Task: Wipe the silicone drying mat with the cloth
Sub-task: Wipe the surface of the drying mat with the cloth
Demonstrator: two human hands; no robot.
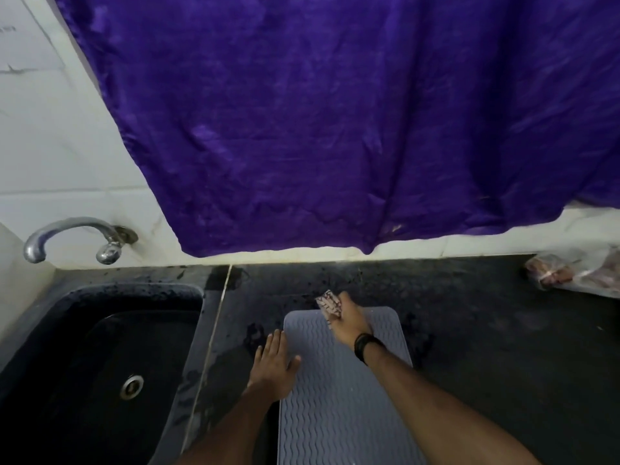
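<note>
The silicone drying mat [339,397] is grey with a wavy ribbed pattern and lies flat on the dark surface [486,330], its long axis running from the near edge of the view away toward the wall. The right hand [352,318] rests at the far end of the mat, with a dark band [364,347] on its wrist. Its fingers [344,302] are curled over a patterned cloth [328,305] and press it down at the mat's far edge; part of the cloth extends past that edge onto the surface, just left of the fingers. The left hand [273,360] lies flat with the fingers [276,340] straight and close together, holding nothing, positioned on the mat's left edge nearer the person; the palm overlaps the mat and the fingertips reach its left border. The two hands are apart, with bare mat between them. Left of the left fingers, beyond a pale seam in the surface, is a dark sink [100,347] with a metal drain [132,385], and a chrome tap [77,238] is mounted on the tiled wall above it. Beyond the right fingers, a purple fabric [335,112] hangs against the wall. Well to the right of the right fingers, a clear plastic bag [577,273] lies on the surface by the wall.
</note>
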